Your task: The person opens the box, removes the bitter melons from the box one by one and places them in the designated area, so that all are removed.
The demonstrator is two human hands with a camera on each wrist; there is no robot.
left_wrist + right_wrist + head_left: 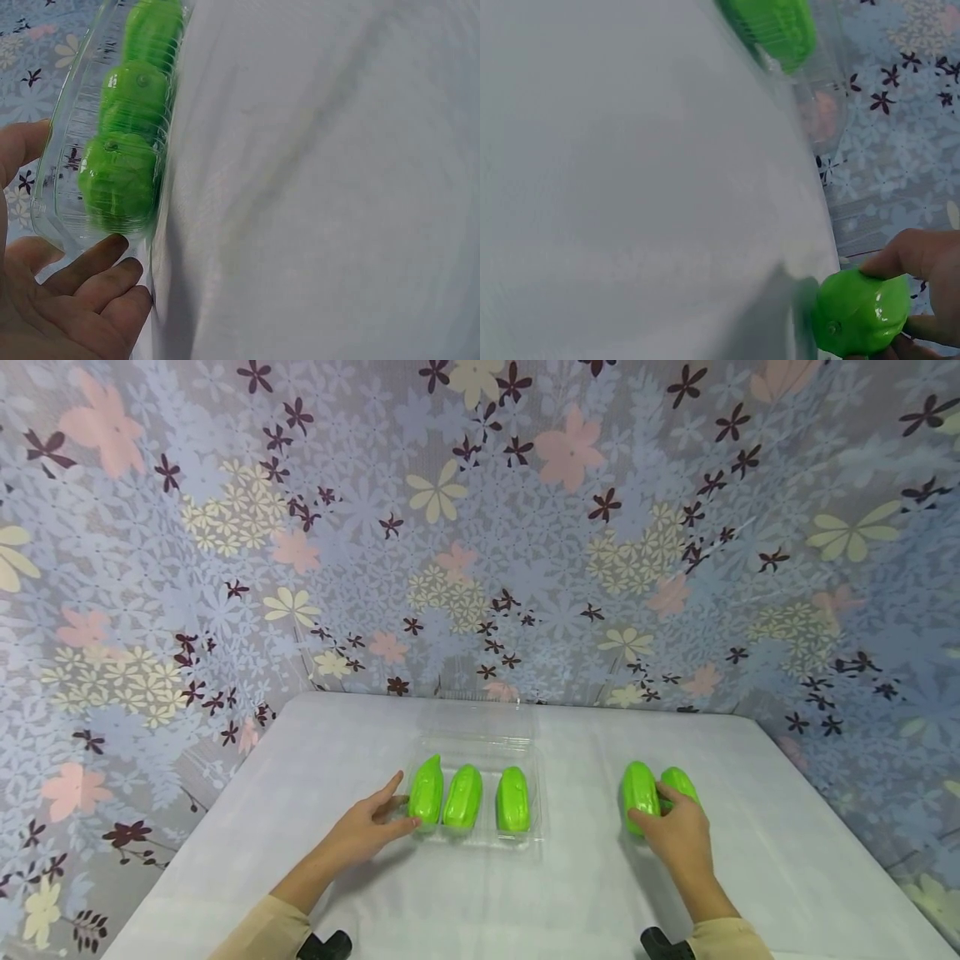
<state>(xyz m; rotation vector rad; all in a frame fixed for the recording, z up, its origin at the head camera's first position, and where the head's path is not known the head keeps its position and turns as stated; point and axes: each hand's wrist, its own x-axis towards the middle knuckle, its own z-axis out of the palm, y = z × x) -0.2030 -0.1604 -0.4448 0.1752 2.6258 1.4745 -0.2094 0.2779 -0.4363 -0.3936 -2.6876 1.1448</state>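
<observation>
A clear plastic container [480, 843] with its lid raised behind it holds a left green cucumber-shaped toy [426, 792], a middle one [462, 797] and a right one [513, 800]. My left hand [367, 827] rests against the container's left end, fingers loosely spread; in the left wrist view its fingertips [112, 244] are at the clear wall. To the right, my right hand [682, 835] grips another green cucumber-shaped toy [640, 795] between thumb and fingers, also seen in the right wrist view as a rounded green end [861, 311]. A further green toy [678, 783] lies just behind that hand, partly hidden.
A white cloth [585, 893] covers the table. Floral-patterned fabric [480, 568] rises behind the table and along its sides. A gap of white cloth separates the container from the toys on the right. The clear lid [476, 718] leans toward the back edge.
</observation>
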